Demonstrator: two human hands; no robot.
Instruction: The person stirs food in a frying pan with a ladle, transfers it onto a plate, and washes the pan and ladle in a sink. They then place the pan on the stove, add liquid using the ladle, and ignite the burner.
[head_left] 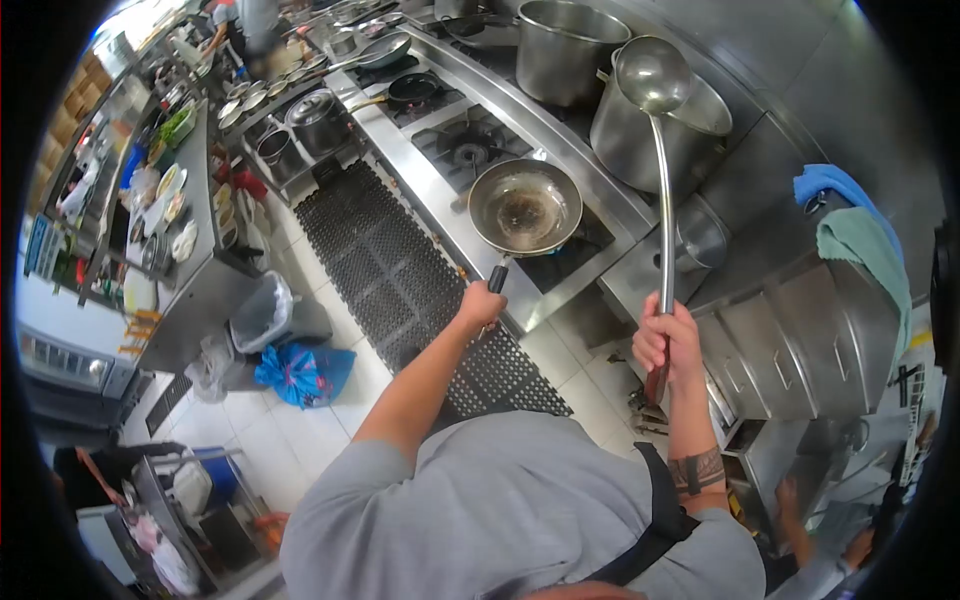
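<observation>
My left hand point(483, 304) is closed round the black handle of a frying pan point(526, 207), which sits over the front burner of the steel stove. The pan's inside looks brown and worn, with no food that I can make out. In my right hand point(668, 340) is the long handle of a steel ladle point(654, 75), held upright. Its bowl is raised in front of the large steel pots at the back, and whether it holds anything is unclear.
Behind the stove stand a big pot point(572, 55) and another pot point(618, 130). A black pan point(413, 90) rests on a farther burner. Cloths point(850, 215) hang at the right. A blue bag point(305, 374) lies on the floor at left. Other people are at the edges.
</observation>
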